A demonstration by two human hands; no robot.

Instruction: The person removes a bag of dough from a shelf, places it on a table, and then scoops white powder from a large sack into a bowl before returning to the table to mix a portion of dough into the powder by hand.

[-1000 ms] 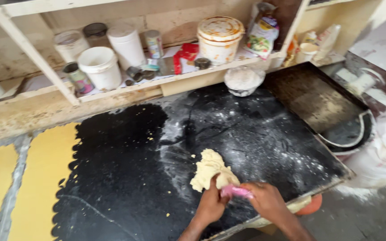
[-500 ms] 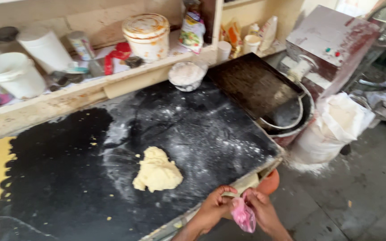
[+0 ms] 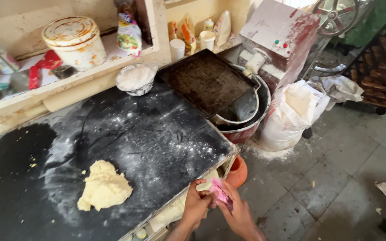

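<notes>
From the head view we see both hands meeting just off the front edge of the black worktop [image 3: 157,143], near its front right corner. The left hand [image 3: 197,205] curls its fingers around one end of a small pink scraper [image 3: 222,196], and the right hand [image 3: 237,214] pinches the other end between thumb and fingertips, so the two hands touch around it (how much of the pink piece lies hidden in the palms we cannot tell).

On the worktop, a lump of pale yellow dough [image 3: 105,187] sits near the front edge, well left of the hands, with flour dusted across the dark surface around it. At the back edge stands a bowl of flour [image 3: 136,79]. A dark baking tray [image 3: 207,80] rests at the back right corner, partly over a metal basin [image 3: 246,111]. On the floor beside the basin leans a white sack [image 3: 291,114], and an orange pot [image 3: 237,172] sits under the front right corner.
</notes>
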